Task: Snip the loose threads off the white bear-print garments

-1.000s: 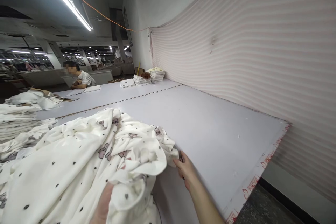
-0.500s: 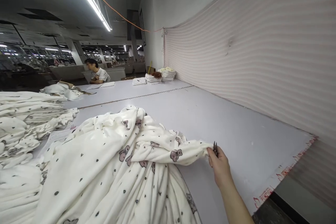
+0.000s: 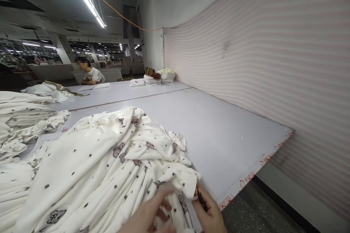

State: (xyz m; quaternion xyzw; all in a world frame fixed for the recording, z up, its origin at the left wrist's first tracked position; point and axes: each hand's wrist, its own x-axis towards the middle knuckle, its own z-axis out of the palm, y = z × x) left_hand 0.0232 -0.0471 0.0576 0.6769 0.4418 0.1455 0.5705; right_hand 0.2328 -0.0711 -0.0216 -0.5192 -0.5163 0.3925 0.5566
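A large white fleece cloth (image 3: 109, 167) printed with small dark hearts and pink bears lies bunched on the grey table (image 3: 218, 127). At the bottom edge of the view both my hands meet at its near corner. My left hand (image 3: 150, 216) has its fingers curled onto the cloth's edge. My right hand (image 3: 209, 213) pinches the same corner and also holds a small dark tool, apparently thread snips (image 3: 201, 201), between the fingers.
A stack of the same printed cloth (image 3: 24, 116) stands at the left. Folded white piles (image 3: 161, 76) sit at the table's far end. A striped fabric sheet (image 3: 273, 62) hangs along the right. Another person (image 3: 90, 74) sits at a far table. The table's edge and the dark floor (image 3: 254, 211) lie to my right.
My right hand drew the cloth's corner back from out over the table towards me. My left hand has come into view at the corner.
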